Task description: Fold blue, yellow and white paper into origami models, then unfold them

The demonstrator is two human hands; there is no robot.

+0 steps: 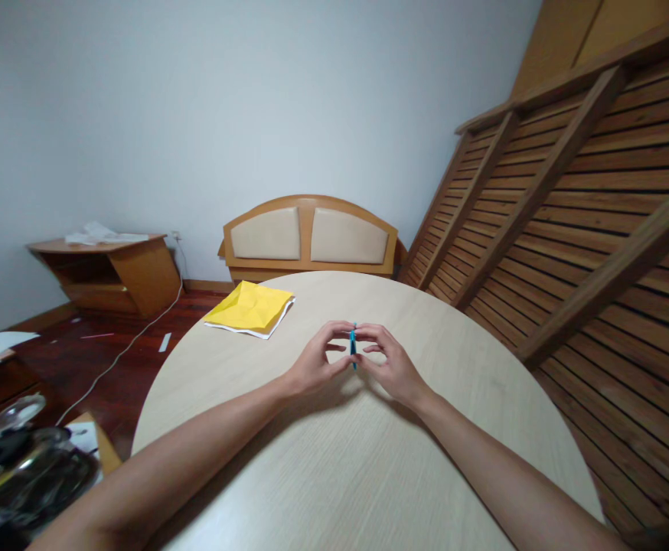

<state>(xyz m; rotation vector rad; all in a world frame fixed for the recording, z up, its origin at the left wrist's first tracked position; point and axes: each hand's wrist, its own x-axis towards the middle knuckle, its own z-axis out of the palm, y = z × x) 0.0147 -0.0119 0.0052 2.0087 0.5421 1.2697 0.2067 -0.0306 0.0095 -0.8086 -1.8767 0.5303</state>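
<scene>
A small blue folded paper (354, 344) is seen nearly edge-on above the middle of the round table. My left hand (321, 357) pinches it from the left, thumb below and fingertips above. From the other side my right hand (389, 362) grips it the same way, its thumb and fingertips pressed to the paper. The fingertips of both hands almost meet across it. Farther off to the left, creased yellow paper (249, 305) lies on a white sheet (266, 333), with neither hand touching it.
The pale round table (334, 474) fills the foreground. Beyond it stands a headboard (305, 229); wooden slatted panels (541, 229) lean at the right. A low cabinet (110, 275) with papers, a white cable (133, 344) and a glass pot (41, 467) are at the left.
</scene>
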